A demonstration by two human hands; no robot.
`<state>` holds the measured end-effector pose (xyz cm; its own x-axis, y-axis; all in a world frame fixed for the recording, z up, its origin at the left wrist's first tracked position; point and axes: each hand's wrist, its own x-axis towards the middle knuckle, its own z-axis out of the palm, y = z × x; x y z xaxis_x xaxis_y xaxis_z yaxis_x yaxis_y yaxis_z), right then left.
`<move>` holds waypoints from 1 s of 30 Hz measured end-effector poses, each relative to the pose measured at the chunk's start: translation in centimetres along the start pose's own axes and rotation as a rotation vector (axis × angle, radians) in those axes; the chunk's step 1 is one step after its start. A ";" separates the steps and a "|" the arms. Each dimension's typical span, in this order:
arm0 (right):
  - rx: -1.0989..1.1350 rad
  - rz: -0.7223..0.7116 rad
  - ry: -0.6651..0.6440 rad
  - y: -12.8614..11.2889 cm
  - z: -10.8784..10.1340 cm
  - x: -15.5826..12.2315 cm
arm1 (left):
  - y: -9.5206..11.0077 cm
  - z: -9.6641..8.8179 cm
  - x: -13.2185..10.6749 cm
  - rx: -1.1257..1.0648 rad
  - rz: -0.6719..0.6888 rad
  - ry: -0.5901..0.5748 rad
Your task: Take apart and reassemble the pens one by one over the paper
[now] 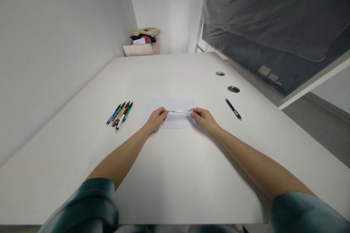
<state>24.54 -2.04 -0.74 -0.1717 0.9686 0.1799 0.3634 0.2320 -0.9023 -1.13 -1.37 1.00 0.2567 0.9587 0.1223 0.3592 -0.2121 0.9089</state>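
Observation:
A slim white pen is stretched level between my two hands. My left hand pinches its left end, and my right hand pinches the other end, where a clip seems to show. Beneath them a sheet of white paper lies on the white table. Whether the hands rest on the sheet or hover just over it I cannot tell. The fingers hide both tips of the pen.
Several pens in different colours lie side by side on the left. A single black pen lies on the right, nearer two round metal-rimmed holes. A pink box with cloth items stands at the far end, by the wall.

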 end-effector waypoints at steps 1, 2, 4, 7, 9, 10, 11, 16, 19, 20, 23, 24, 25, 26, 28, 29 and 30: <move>0.002 -0.003 0.006 0.1 0.0 0.0 | 0.1 0.0 0.0 0.008 -0.008 -0.010; 0.004 -0.006 0.011 0.1 0.0 0.1 | 0.1 -0.1 -0.1 0.013 -0.018 -0.021; 0.011 -0.010 0.017 0.2 0.0 0.1 | 0.2 -0.2 -0.1 0.013 -0.041 -0.042; 0.026 -0.014 0.004 0.1 0.0 0.1 | 0.1 -0.3 -0.1 -0.010 -0.041 -0.064; 0.034 -0.014 -0.004 0.0 -0.1 0.0 | -0.1 -0.2 0.0 -0.062 -0.010 -0.060; 0.035 -0.013 -0.007 0.0 -0.1 0.0 | -0.2 -0.1 0.0 -0.099 0.004 -0.054; 0.035 -0.011 -0.009 -0.1 -0.1 0.0 | -0.4 0.0 0.0 -0.137 0.014 -0.047; 0.017 -0.012 0.002 -0.2 0.0 0.0 | -0.9 0.1 0.2 -0.180 -0.001 -0.024; -0.001 -0.011 0.001 -0.3 -0.1 -0.1 | -0.9 0.1 0.3 -0.151 -0.024 -0.018; -0.004 -0.009 -0.001 -0.3 -0.1 -0.1 | -0.9 0.1 0.3 -0.143 -0.027 -0.019; -0.010 -0.002 -0.004 -0.5 -0.1 -0.2 | -0.9 0.1 0.3 -0.121 -0.024 -0.023; -0.011 0.000 -0.005 -0.6 -0.1 -0.2 | -0.9 0.1 0.3 -0.115 -0.021 -0.025; -0.011 0.001 -0.006 -0.6 -0.1 -0.2 | -0.9 0.1 0.3 -0.107 -0.019 -0.027; -0.011 0.002 -0.006 -0.6 -0.1 -0.2 | -0.9 0.1 0.3 -0.095 -0.020 -0.031; -0.005 0.004 -0.004 -0.6 -0.1 -0.2 | -0.8 0.1 0.2 -0.058 -0.024 -0.033; -0.001 0.004 -0.001 -0.6 -0.1 -0.2 | -0.7 0.0 0.1 -0.032 -0.020 -0.031; 0.005 0.006 0.001 -0.5 0.0 -0.2 | -0.6 0.0 0.1 0.000 -0.009 -0.028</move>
<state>24.41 -2.38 -0.28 -0.1692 0.9699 0.1751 0.3599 0.2262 -0.9052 -1.29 -1.19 0.45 0.2785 0.9548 0.1033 0.3611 -0.2038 0.9100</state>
